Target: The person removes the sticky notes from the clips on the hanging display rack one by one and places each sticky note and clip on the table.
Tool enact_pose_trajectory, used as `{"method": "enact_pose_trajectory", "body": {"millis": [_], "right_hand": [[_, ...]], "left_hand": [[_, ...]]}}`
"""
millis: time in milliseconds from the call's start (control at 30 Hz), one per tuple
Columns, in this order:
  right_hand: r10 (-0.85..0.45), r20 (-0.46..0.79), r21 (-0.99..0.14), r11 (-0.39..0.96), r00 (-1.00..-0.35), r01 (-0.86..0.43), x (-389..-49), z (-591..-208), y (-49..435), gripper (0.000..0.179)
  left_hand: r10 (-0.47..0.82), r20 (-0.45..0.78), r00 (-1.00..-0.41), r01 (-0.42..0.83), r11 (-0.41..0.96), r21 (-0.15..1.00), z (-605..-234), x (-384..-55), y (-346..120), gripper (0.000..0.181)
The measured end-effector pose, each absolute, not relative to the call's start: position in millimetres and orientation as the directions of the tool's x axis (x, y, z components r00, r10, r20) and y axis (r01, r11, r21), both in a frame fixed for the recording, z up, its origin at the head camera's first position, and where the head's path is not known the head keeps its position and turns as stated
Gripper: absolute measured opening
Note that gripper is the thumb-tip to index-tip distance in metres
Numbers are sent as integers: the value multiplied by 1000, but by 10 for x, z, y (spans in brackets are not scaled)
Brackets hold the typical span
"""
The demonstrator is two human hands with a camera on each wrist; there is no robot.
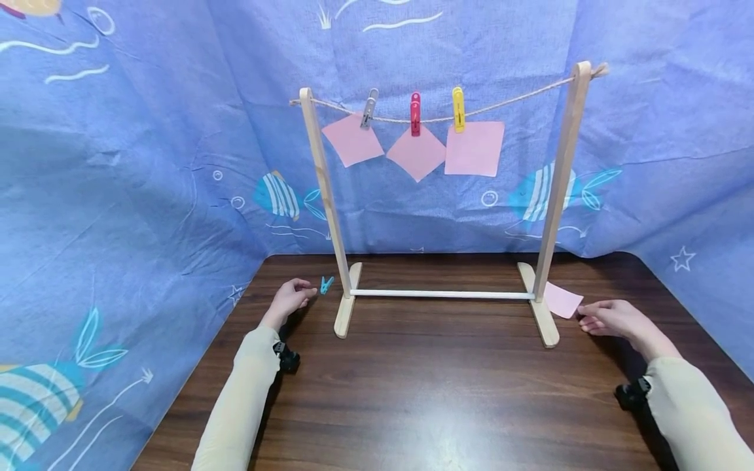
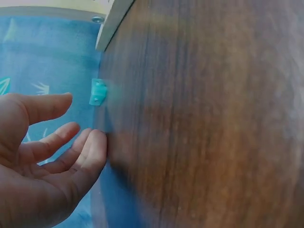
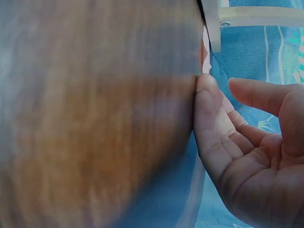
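Bordering paper's (image 1: 562, 300) edge are right fingers (image 3: 205, 102); left fingers (image 2: 92, 154) leave clothespin (image 1: 326, 285) room.

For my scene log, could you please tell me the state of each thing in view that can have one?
Left hand: holding nothing
Right hand: pinching nothing
Teal clothespin: unclipped, on the table
Loose paper: unclipped, on the table
Gray clothespin: clipped
Red clothespin: clipped
Yellow clothespin: clipped
Left hung paper: tilted
Middle hung paper: corner down
Right hung paper: nearly straight
Rope: sagging
Rack: upright
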State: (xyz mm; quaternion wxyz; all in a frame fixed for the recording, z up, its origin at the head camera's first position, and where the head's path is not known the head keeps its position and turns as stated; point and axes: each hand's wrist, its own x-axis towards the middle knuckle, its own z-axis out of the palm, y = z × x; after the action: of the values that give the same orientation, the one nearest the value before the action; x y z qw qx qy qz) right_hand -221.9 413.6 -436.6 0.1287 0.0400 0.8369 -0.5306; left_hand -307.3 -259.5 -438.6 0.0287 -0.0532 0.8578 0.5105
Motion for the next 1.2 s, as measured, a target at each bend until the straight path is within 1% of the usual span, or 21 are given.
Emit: {"method": "enact_pose_trajectory", "body": {"millis": [67, 167, 267, 333, 467, 500, 567, 667, 800, 900, 1033, 1200], "right_hand": [[-78, -244, -890, 413, -967, 191, -2228, -4370, 4147, 42], [-105, -210, -921, 354, -972, 161, -2259, -4336, 4197, 32], [-116, -143, -948, 302, -983, 102, -2264, -4225, 4240, 24], [-96, -75, -950, 309, -993, 42, -2240, -4109, 4244, 22], [-63, 58, -953, 292, -996, -74, -2168, -3815, 4217, 31], [-53, 92, -957, 270, -994, -103, -2148, -3731, 4201, 33], [-38, 157, -964, 210, -987, -162, -2100, -3561, 4157, 34], [4, 260, -946, 201, -966, -254, -2016, -3300, 4068, 30], [70, 383, -913, 182, -921, -366, -1896, -3017, 3924, 23], [101, 449, -893, 82, -888, -442, -1813, -2869, 3816, 18], [118, 492, -870, 35, -863, -491, -1732, -2747, 3698, 18], [95, 500, -865, 16, -861, -501, -1706, -2679, 3588, 19]], "left_hand": [[-62, -88, -994, -107, 453, 885, -4347, -3056, -2602, 40], [-52, -57, -997, -74, 418, 906, -4229, -3031, -2603, 41], [-38, -4, -999, -19, 406, 914, -4053, -3007, -2585, 42], [-28, 41, -999, 26, 414, 910, -3913, -2978, -2565, 42], [-1, 142, -990, 128, 430, 894, -3611, -2882, -2533, 42], [5, 166, -986, 152, 429, 890, -3539, -2860, -2528, 42], [12, 209, -978, 194, 419, 887, -3389, -2811, -2516, 43], [11, 266, -964, 248, 402, 882, -3162, -2730, -2495, 44], [0, 336, -942, 311, 375, 873, -2890, -2619, -2451, 43], [-3, 378, -926, 350, 369, 861, -2758, -2563, -2419, 41], [11, 411, -911, 386, 371, 845, -2680, -2524, -2381, 40], [54, 413, -909, 404, 362, 840, -2641, -2513, -2264, 40]]}}
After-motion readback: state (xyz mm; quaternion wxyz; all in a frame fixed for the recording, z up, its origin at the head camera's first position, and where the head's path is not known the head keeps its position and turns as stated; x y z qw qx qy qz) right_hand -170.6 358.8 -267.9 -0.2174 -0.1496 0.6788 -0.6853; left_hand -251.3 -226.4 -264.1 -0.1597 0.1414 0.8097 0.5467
